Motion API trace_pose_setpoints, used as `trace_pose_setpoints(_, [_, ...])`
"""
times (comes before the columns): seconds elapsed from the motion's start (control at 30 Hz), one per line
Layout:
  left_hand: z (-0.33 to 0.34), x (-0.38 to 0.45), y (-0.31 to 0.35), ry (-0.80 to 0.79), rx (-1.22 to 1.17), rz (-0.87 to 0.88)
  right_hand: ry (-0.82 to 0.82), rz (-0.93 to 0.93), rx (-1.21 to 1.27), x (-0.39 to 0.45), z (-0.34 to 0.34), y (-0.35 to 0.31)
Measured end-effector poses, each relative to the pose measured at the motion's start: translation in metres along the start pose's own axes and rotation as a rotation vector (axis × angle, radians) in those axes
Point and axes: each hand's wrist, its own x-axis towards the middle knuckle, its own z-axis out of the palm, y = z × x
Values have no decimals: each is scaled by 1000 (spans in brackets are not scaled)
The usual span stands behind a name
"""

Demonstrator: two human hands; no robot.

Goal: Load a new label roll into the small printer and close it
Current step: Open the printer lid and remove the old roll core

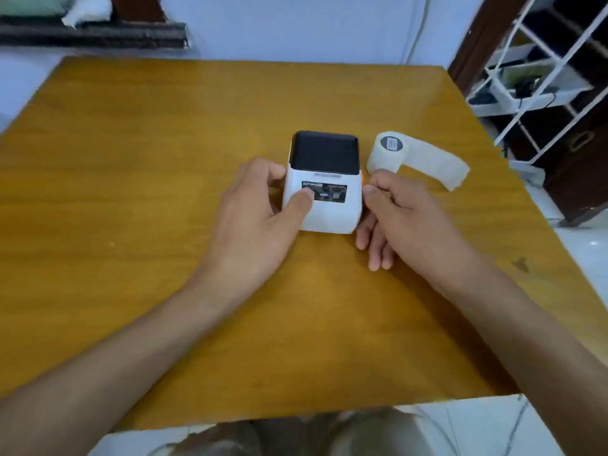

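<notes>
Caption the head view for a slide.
Both hands, left hand and right hand, grip the closed printer; label roll waits beside it.

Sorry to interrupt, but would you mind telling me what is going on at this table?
A person is handling a small white printer on the wooden table. The left hand holds its left side, thumb on the dark front label, while the right hand touches its right side near an orange tab. The black lid looks closed. The label roll, partly unwound, lies on the table just right of the printer, not yet loaded.

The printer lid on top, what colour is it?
Black, on a white printer; the lid shows clearly in the head view.
</notes>
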Motion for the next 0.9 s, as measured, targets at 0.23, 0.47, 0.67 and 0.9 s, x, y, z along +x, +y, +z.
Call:
trace_pose_setpoints(0.23, [-7,-14,6,5,-66,57,141,-73,-64,-20,5,3])
trace_pose_setpoints(0.47, [-15,-89,24,47,38,37,131,-8,-30,-60,3,-9])
trace_pose_setpoints(0.67, [-23,-93,17,164,-75,-25,7,-18,-64,-71,0,-8])
trace_pose_setpoints(0.9, [-18,-62,12,71,41,50,-160,32,-18,-52,-9,-12])
